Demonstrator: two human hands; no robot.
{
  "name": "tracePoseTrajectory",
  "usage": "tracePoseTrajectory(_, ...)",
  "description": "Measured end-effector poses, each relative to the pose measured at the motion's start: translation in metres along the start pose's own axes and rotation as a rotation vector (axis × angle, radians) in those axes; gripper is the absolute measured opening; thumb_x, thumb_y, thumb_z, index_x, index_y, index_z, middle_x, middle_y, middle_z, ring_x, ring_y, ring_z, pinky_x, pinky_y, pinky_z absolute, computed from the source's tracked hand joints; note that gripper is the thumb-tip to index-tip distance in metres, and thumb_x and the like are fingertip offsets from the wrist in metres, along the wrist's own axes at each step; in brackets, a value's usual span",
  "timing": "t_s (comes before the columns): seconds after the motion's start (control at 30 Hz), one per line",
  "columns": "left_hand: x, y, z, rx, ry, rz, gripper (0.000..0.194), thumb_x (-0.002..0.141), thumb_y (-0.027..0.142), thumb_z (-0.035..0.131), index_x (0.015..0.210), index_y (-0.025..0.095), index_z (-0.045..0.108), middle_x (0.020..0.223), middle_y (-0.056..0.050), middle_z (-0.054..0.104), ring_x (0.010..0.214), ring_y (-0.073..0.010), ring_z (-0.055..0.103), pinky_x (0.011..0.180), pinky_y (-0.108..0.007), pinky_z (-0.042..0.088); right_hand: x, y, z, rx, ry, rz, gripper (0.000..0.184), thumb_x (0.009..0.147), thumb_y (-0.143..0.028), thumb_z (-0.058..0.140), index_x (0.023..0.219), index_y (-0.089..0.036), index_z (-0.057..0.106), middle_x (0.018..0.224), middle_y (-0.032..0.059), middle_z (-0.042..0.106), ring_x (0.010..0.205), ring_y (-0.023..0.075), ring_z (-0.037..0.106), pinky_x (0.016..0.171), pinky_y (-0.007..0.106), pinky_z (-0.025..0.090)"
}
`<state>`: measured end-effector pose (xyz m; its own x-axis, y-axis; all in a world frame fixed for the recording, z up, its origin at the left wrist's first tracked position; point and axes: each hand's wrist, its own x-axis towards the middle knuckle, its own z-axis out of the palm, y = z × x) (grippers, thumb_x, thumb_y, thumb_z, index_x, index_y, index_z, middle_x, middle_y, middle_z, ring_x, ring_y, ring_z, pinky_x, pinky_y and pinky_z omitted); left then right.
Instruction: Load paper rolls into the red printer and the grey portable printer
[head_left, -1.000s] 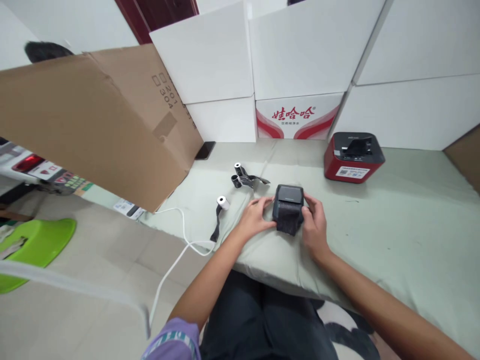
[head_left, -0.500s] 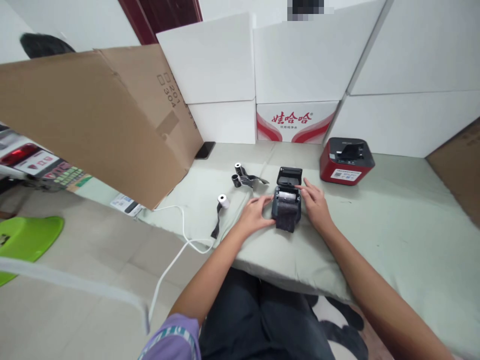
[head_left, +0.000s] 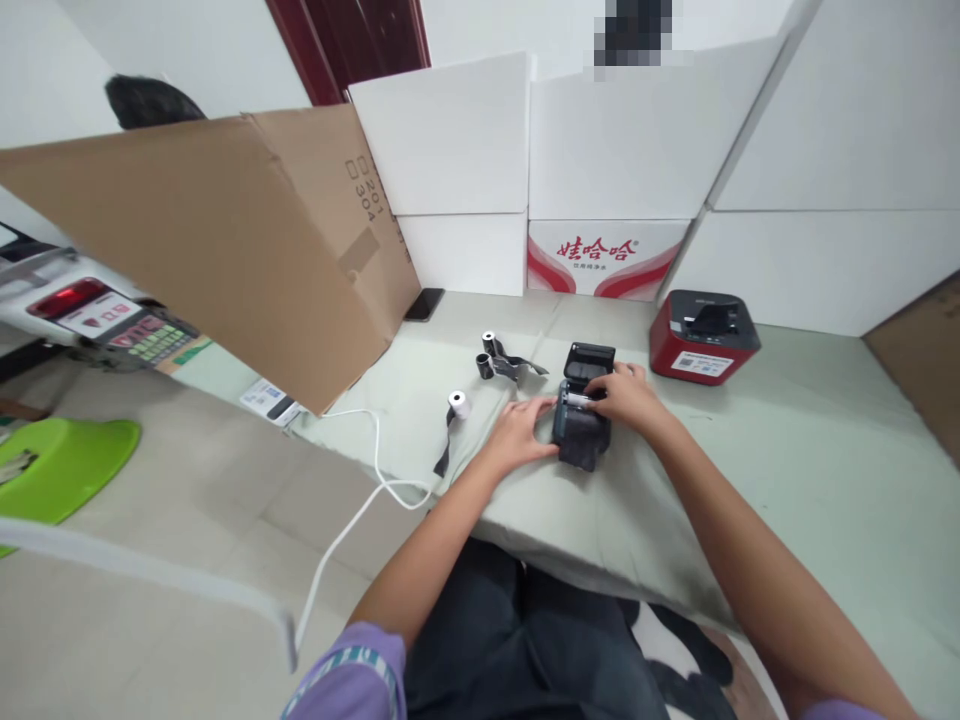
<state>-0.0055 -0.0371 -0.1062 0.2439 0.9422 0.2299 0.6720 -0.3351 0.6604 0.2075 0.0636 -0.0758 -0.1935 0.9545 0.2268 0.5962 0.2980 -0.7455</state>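
Observation:
A small black portable printer lies on the green cloth with its lid flipped up. Inside it sits a paper roll, and a dark strip from it hangs over the front. My left hand braces the printer's left side, thumb low and fingers higher up. My right hand reaches in from the right, fingertips on the roll, partly hiding it. To the left lie a white-and-black roll with a loose dark tail and two more small rolls with dark strips.
A red-and-black box-shaped device stands at the back right. White cartons line the back. A brown cardboard panel rises at the left, with a phone by its end. A white cable runs over the table's front edge.
My right hand has moved from beside the printer onto the paper roll inside. My left hand keeps its place at the printer's side. The whole view has shifted slightly.

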Motion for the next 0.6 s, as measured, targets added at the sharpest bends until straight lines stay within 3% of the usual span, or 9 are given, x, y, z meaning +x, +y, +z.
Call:
tracePoseTrajectory(0.07,0.0,0.0,-0.001,0.012,0.009,0.0,0.078,0.067,0.027,0.088,0.136,0.025,0.053,0.142,-0.008,0.066,0.131,-0.0315,0.061,0.115,-0.048,0.042,-0.001,-0.004,-0.01,-0.111,-0.028,-0.003,0.016,0.061,-0.017,0.088,0.076,-0.019,0.081,0.115,0.0227,0.064,0.137,0.0485,0.038,0.113,0.068,0.024)
tracePoseTrajectory(0.13,0.0,0.0,0.0,0.022,0.017,0.0,0.08,0.067,0.031,0.089,0.138,0.024,0.053,0.141,-0.008,0.066,0.13,-0.032,0.061,0.114,-0.048,0.043,0.0,-0.012,-0.024,-0.14,0.03,-0.031,0.018,0.069,-0.026,0.085,0.085,-0.019,0.08,0.112,0.0189,0.064,0.131,0.0428,0.047,0.111,0.063,0.033)
tracePoseTrajectory(0.23,0.001,-0.002,0.001,0.033,0.02,-0.007,0.085,0.067,0.042,0.091,0.139,0.022,0.053,0.137,-0.011,0.067,0.129,-0.0342,0.061,0.112,-0.049,0.044,0.001,-0.035,-0.043,0.062,0.165,-0.054,0.031,0.073,-0.039,0.083,0.096,-0.02,0.073,0.099,0.0105,0.066,0.101,0.032,0.063,0.098,0.058,0.049)
tracePoseTrajectory(0.3,0.001,-0.002,0.001,0.019,0.016,-0.01,0.086,0.065,0.046,0.092,0.139,0.022,0.053,0.136,-0.011,0.068,0.129,-0.0349,0.061,0.111,-0.05,0.044,0.001,-0.056,-0.046,0.271,0.165,-0.057,0.042,0.075,-0.045,0.08,0.108,-0.021,0.068,0.092,0.0062,0.067,0.082,0.0251,0.066,0.086,0.052,0.056)
tracePoseTrajectory(0.43,0.001,0.0,-0.001,-0.029,0.017,-0.014,0.086,0.064,0.044,0.093,0.139,0.026,0.054,0.138,-0.008,0.067,0.13,-0.0339,0.061,0.113,-0.051,0.043,0.001,-0.105,-0.023,0.489,0.019,-0.145,0.056,0.082,-0.043,0.069,0.133,-0.026,0.057,0.101,0.0045,0.07,0.075,0.0195,0.068,0.073,0.038,0.06)
tracePoseTrajectory(0.6,0.003,0.003,-0.003,-0.025,-0.008,-0.023,0.081,0.066,0.043,0.092,0.136,0.024,0.056,0.133,-0.011,0.07,0.127,-0.0379,0.063,0.111,-0.056,0.046,0.011,-0.149,0.031,0.267,-0.067,-0.327,0.042,0.081,-0.028,0.061,0.122,-0.02,0.065,0.1,0.006,0.073,0.089,0.0228,0.068,0.087,0.039,0.056)
